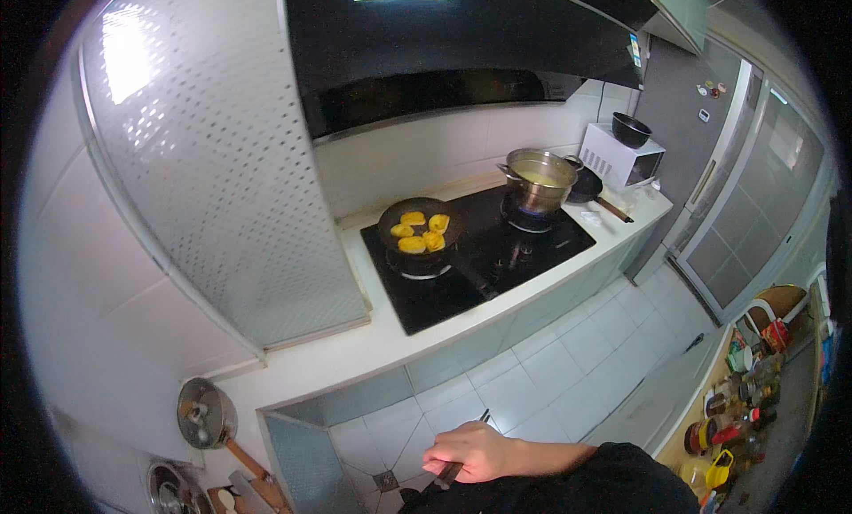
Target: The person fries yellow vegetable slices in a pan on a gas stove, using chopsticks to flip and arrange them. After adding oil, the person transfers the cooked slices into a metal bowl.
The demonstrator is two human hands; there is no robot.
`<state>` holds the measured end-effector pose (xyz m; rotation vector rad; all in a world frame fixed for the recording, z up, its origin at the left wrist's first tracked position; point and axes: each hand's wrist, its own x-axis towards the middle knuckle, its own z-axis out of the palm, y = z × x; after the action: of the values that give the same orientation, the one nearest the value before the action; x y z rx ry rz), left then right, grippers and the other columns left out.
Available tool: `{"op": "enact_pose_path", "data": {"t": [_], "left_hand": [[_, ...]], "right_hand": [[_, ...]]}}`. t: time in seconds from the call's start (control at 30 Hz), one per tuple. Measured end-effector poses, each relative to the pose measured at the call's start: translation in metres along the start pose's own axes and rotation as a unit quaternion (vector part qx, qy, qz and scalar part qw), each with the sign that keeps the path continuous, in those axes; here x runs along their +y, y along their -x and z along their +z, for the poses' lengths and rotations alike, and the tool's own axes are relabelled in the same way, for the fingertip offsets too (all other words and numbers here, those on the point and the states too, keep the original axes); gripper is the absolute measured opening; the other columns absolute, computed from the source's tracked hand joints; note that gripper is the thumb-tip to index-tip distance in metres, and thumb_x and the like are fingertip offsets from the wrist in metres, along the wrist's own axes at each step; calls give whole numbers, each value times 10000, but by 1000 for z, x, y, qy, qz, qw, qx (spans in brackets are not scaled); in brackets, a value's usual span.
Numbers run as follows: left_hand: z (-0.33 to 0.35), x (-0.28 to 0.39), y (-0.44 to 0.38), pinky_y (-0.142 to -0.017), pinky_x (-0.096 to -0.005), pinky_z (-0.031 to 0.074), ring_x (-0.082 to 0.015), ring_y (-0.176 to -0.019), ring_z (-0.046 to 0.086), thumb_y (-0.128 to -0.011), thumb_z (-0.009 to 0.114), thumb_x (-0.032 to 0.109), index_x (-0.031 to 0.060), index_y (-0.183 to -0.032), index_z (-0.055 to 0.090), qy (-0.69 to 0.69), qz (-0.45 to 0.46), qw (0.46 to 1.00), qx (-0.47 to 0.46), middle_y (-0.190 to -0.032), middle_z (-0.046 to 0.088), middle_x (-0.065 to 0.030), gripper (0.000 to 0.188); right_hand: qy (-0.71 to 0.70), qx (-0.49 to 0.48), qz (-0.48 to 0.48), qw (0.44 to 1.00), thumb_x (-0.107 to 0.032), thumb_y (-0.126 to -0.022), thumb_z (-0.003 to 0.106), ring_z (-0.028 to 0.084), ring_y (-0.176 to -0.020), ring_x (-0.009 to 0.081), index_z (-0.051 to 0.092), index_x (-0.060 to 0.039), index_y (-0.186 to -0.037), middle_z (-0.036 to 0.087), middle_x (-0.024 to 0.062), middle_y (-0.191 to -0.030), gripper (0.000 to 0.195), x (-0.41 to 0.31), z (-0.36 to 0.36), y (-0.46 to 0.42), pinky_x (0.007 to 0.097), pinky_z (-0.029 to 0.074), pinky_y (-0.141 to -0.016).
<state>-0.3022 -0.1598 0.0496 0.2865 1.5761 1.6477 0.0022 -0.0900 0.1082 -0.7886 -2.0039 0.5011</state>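
My right hand [469, 451] is closed around a slim dark utensil [450, 474], perhaps chopsticks, at the bottom centre, in front of my body and above the tiled floor. Its narrow end shows past my fist. My left hand is out of view. On the black glass hob [459, 281], a dark frying pan [423, 208] sits on the left burner with several yellow pieces of food [413, 245] in it. At the right burner, over a blue flame, a two-handled steel pot [538, 193] holds pale yellowish liquid.
A second pan [586, 186] and a white microwave [616, 156] with a black bowl [631, 130] stand right of the hob. A range hood [426, 48] hangs above. At lower left is a steel saucepan [206, 414]; at lower right, a shelf with bottles [722, 434].
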Motion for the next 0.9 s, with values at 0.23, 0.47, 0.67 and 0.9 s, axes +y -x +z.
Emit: {"op": "enact_pose_path", "data": {"t": [0.23, 0.47, 0.67, 0.9], "left_hand": [[60, -24, 15, -825, -366, 364, -265, -954, 463, -805, 427, 90, -41, -1089, 446, 12, -87, 995, -53, -1094, 456, -162, 313], [90, -44, 24, -791, -373, 390, -268, -918, 483, -787, 456, 63, -52, -1069, 459, 24, -158, 981, -106, -1058, 483, -163, 305], [159, -43, 27, -814, -370, 411, -270, -951, 486, -703, 501, 24, -58, -1078, 440, -19, -229, 965, -129, -1052, 490, -154, 388], [237, -61, 8, -748, -353, 458, -273, -859, 548, -622, 544, 4, -36, -947, 508, 46, -296, 926, -231, -988, 521, -187, 329]], "right_hand": [[3, 57, 20, 998, -101, -705, 608, 500, -451, 180, 527, -67, -786, 497, 27, -576, 119, 44, -63, 16, 271, 387, -392], [93, 58, 102, 989, -131, -640, 652, 548, -515, 194, 542, -50, -756, 536, 50, -609, 180, 70, -124, 50, 273, 436, -454], [199, 119, 105, 967, -173, -680, 626, 532, -525, 228, 544, -64, -746, 537, 75, -623, 151, 90, -157, 58, 311, 417, -448], [322, 219, 46, 920, -389, -824, 394, 452, -526, 216, 531, -41, -656, 462, 88, -575, 410, 113, -204, 37, 300, 330, -451]]}}
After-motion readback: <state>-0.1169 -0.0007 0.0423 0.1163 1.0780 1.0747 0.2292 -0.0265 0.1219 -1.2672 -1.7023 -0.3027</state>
